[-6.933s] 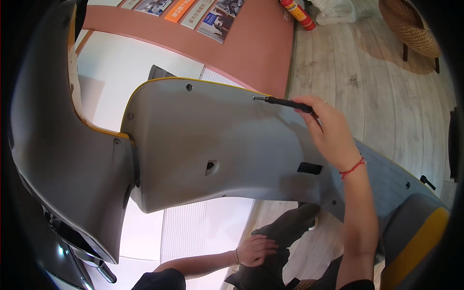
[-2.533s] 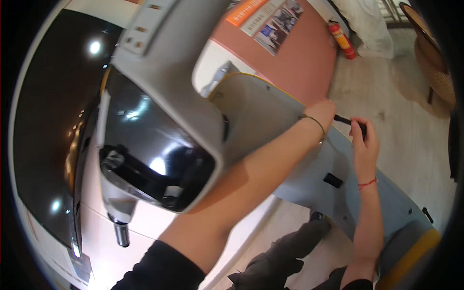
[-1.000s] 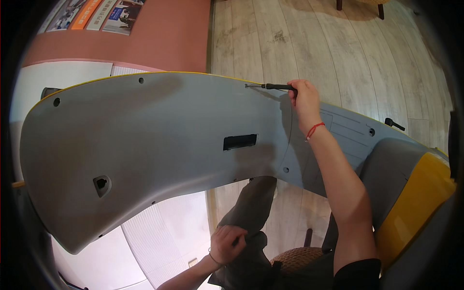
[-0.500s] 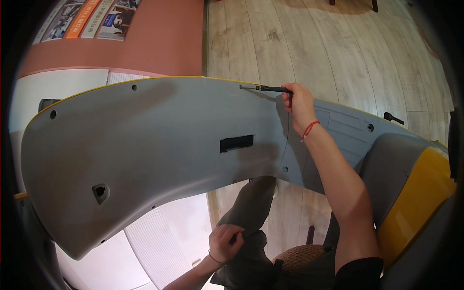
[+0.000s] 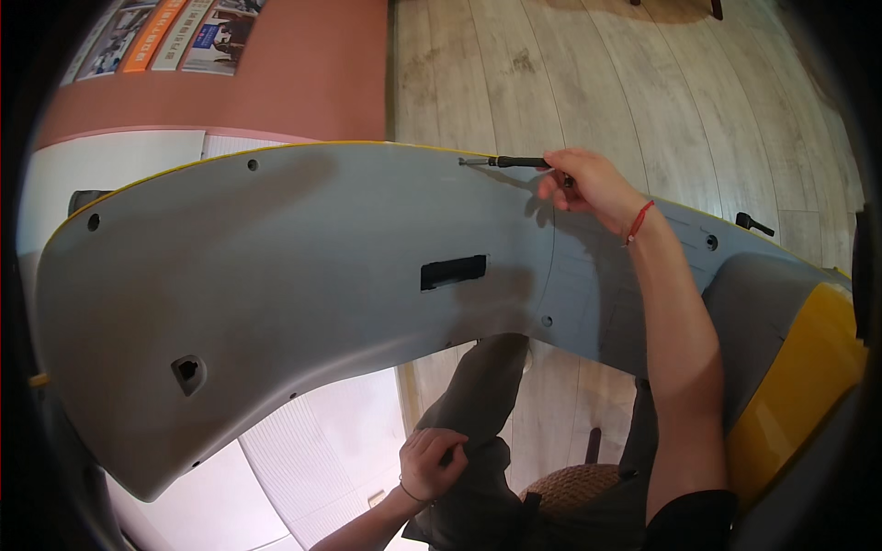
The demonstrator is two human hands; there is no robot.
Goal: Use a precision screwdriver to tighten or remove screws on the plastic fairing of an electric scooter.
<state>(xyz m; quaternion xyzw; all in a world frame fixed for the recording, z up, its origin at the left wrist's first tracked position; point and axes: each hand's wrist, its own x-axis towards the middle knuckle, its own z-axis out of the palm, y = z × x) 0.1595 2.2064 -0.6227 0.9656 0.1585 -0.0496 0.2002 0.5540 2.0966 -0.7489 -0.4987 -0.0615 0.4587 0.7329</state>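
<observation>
My right hand [image 5: 588, 184] grips a black-handled screwdriver [image 5: 520, 162] with thumb and forefinger, lower fingers loosely bent. Its metal shaft meets a small fastener [image 5: 462, 162] near the yellow-edged top of a large grey curved scooter panel [image 5: 303, 239]. Several holes and a dark rectangular slot [image 5: 453, 272] mark the panel. Below it, my left hand [image 5: 432, 464] rests with curled fingers on the dark trousers [image 5: 478, 390] at my leg; anything inside those fingers is hidden.
A grey-and-yellow body section [image 5: 781, 386] rises at the right, beside a small black lever [image 5: 753, 223]. Beyond the panel lie wooden flooring [image 5: 597, 83] and a pink wall [image 5: 312, 64] with posters. A woven seat [image 5: 560, 487] shows below me.
My left hand was near the screwdriver and now rests on my leg. Over the last half second my right wrist has swung rightward and the lower fingers have loosened, with the tip staying put.
</observation>
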